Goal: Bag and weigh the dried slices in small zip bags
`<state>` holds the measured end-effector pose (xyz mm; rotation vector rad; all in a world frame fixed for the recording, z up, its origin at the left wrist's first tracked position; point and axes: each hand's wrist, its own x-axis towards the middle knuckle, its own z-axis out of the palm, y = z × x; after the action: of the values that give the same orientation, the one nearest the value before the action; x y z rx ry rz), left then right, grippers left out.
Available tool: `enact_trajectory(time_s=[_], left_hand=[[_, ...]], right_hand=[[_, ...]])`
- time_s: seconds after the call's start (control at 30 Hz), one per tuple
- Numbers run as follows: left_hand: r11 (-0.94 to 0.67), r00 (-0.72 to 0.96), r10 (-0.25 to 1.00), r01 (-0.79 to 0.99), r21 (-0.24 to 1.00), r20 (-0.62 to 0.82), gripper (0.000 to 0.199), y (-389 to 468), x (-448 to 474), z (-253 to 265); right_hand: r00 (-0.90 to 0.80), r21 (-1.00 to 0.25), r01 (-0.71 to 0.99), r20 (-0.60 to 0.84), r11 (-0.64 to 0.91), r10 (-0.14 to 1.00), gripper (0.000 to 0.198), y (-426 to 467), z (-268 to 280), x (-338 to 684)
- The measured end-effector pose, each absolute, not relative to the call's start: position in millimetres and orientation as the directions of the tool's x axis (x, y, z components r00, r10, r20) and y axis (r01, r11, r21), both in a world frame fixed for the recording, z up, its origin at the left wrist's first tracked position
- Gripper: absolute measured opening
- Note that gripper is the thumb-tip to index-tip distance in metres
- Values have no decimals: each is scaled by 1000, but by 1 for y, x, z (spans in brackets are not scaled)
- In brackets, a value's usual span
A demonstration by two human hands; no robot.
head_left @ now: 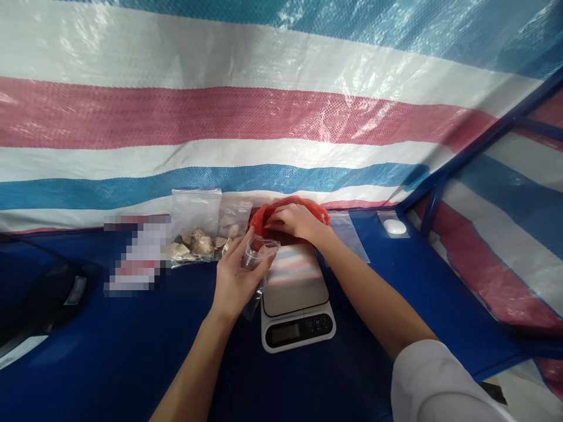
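My left hand is closed around a small clear zip bag, holding its mouth apart with thumb and fingers. A few pale bits show near its opening, and its lower end hangs at the scale's left edge. My right hand reaches into a red plastic bag, palm down. Its visible fingers are loosely bent and apart, with no item seen between them; the thumb is hidden. Below both hands stands a white kitchen scale with a shiny plate. Its display looks dark.
Left of the red bag, clear bags of pale dried pieces lean against the striped tarp. A flat clear bag lies to the right, beyond it a white oval object. A black object sits far left on the blue tabletop.
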<state>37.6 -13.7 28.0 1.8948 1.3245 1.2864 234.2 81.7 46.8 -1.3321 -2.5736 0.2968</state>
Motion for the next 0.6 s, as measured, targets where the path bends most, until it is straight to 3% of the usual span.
enact_trajectory(time_s=[0.33, 0.47, 0.6], left_hand=[[-474, 125, 873, 445, 760, 471, 55, -13, 38, 24], [-488, 155, 867, 458, 743, 474, 57, -12, 39, 25], [-489, 163, 867, 459, 741, 471, 60, -14, 41, 27]], right_hand=[[-438, -586, 580, 361, 565, 823, 12, 38, 82, 241], [-466, -627, 528, 350, 573, 813, 13, 20, 98, 239], [-547, -582, 571, 256, 579, 797, 13, 6, 110, 233]])
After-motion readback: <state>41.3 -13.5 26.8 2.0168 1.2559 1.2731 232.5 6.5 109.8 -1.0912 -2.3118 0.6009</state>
